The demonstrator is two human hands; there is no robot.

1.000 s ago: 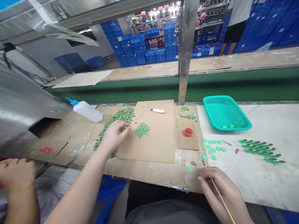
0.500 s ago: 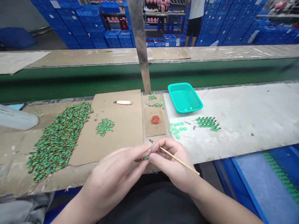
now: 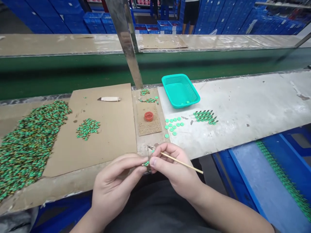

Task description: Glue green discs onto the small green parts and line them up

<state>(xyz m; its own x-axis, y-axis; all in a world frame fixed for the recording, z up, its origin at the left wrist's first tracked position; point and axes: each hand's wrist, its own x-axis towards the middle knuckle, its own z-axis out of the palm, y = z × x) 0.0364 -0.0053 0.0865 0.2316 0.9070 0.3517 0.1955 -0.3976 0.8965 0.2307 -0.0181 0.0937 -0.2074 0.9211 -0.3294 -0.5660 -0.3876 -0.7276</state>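
My left hand (image 3: 116,181) pinches a small green piece (image 3: 145,163) between thumb and fingertips, close to the table's front edge. Right beside it, my right hand (image 3: 175,165) is closed around a thin wooden-handled brush (image 3: 182,162); its dark tip (image 3: 150,147) points away to the upper left. Whether the right fingertips also grip a green part is hard to make out. Just beyond my hands, a red cap (image 3: 148,116) sits on a brown textured pad (image 3: 149,128). Green discs (image 3: 174,127) lie scattered to the pad's right.
A large heap of green-and-gold pieces (image 3: 34,139) and a smaller pile (image 3: 87,128) lie left. A knife with a wrapped handle (image 3: 109,99) rests on cardboard (image 3: 114,126). A teal basket (image 3: 181,105) and rows of assembled pieces (image 3: 206,117) are right. A metal post (image 3: 128,48) rises behind.
The view has shifted, so the table things appear further left and higher. My left fingertips have drawn slightly apart from my right ones, exposing more of the green piece.
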